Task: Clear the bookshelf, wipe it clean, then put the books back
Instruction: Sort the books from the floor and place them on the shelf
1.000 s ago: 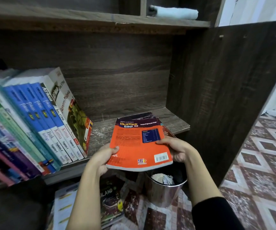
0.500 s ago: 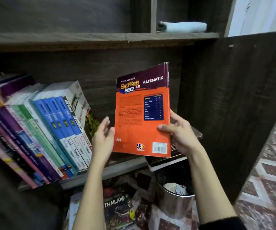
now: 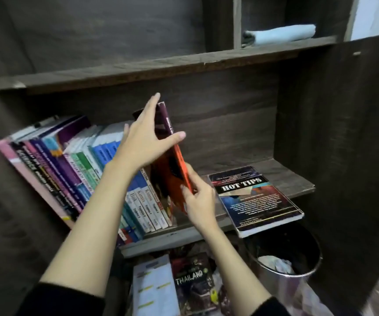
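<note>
Orange book (image 3: 172, 176), where?

Upright on the middle shelf (image 3: 282, 176), tilted left against the leaning row of books (image 3: 92, 169).

Held how?

Clasped near the top by the left hand (image 3: 147, 142), fingers straight along one cover, thumb across the spine. Pinched at the lower edge by the right hand (image 3: 198, 201), fingers curled.

Beside it?

Bare dark wood grain, then a HOT TIPS book (image 3: 254, 199) flat on the board, front corner jutting past the edge.

Above?

Folded pale blue cloth (image 3: 279, 34) in an upper cubby.

Below?

Metal bin (image 3: 273, 283) with crumpled paper inside, next to a THAILAND book (image 3: 193, 281) and a white booklet (image 3: 154, 286), both down low under the shelf.
</note>
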